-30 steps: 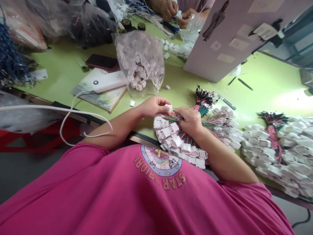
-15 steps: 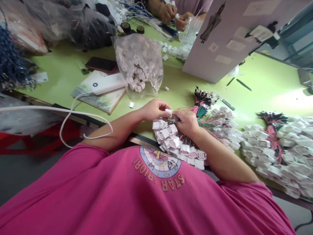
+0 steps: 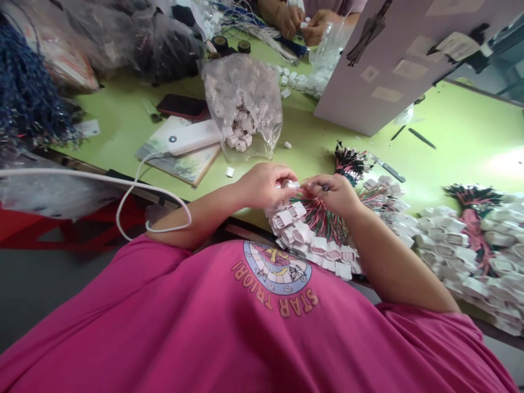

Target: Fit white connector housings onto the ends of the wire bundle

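Observation:
My left hand [image 3: 268,184] is closed, with a small white connector housing [image 3: 291,185] pinched at its fingertips. Just to the right, my right hand [image 3: 333,194] is pinched shut on thin wires [image 3: 305,185] that lead toward the housing. Whether a wire end sits inside the housing cannot be made out. Below both hands spreads a bundle of pink and green wires [image 3: 327,218], ending in several white connectors [image 3: 301,232] along the table's front edge. Black terminal ends [image 3: 350,158] of the bundle stick out beyond my right hand.
A clear bag of white housings [image 3: 243,109] lies ahead, beside a white power bank [image 3: 194,138] on a notebook [image 3: 180,164]. Its cable [image 3: 190,218] loops over my left forearm. Another wire bundle [image 3: 475,234] lies right. A co-worker's hands [image 3: 303,24] work across the table, beside a grey panel [image 3: 356,71].
The view has shifted slightly, so the table contents sit further right. My right hand has drawn back a little and turned, uncovering more of the pink and green wires.

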Action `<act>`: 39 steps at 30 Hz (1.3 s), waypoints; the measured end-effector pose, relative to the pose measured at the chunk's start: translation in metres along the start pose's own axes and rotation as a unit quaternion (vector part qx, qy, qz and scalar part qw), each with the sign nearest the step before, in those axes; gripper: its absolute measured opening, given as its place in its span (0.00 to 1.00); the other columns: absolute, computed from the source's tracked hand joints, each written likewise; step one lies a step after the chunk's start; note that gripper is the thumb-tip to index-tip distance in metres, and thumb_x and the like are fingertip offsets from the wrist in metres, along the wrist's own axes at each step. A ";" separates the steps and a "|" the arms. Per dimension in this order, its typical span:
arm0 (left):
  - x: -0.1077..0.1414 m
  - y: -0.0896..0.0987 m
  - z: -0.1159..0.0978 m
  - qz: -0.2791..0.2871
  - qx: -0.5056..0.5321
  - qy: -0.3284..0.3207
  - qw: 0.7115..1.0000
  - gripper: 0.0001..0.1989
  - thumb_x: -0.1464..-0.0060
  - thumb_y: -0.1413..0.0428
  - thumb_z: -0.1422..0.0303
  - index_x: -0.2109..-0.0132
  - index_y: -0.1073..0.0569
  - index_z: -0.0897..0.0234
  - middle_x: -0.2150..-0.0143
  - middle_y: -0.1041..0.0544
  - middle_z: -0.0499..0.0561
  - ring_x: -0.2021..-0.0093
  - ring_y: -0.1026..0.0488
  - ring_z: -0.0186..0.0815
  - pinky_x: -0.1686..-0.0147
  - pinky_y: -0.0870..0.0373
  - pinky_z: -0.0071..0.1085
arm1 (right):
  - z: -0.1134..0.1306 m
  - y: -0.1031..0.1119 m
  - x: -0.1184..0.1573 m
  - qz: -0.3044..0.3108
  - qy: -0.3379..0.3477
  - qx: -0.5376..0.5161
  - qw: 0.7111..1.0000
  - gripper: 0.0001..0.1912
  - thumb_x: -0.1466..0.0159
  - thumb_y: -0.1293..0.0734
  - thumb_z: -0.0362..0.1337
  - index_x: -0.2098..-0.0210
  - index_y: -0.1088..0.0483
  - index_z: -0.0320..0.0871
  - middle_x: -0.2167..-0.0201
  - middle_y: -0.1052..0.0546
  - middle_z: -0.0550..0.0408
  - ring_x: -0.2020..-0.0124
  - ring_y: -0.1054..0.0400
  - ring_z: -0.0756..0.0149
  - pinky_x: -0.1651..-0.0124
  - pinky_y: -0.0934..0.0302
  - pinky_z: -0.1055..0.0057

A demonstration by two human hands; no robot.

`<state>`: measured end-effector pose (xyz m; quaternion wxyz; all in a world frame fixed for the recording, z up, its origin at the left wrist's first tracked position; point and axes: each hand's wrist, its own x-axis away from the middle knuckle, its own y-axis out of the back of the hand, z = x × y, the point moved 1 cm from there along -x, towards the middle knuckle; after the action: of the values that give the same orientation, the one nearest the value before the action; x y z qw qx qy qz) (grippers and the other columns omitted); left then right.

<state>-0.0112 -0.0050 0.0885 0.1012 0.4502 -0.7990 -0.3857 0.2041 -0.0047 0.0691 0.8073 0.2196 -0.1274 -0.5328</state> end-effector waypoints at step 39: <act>-0.018 0.012 0.049 -0.035 0.399 0.180 0.898 0.14 0.52 0.41 0.69 0.56 0.31 0.65 0.57 0.27 0.52 0.63 0.25 0.31 0.65 0.27 0.29 | 0.007 -0.024 -0.026 -0.052 -0.123 -0.062 0.989 0.11 0.48 0.32 0.41 0.80 0.32 0.40 0.84 0.40 0.63 0.79 0.48 0.75 0.73 0.52 0.72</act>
<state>-0.0341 0.0389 0.0668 0.0417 0.5426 -0.8375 0.0497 0.1714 0.0098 0.0640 0.7685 0.1086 -0.1807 -0.6041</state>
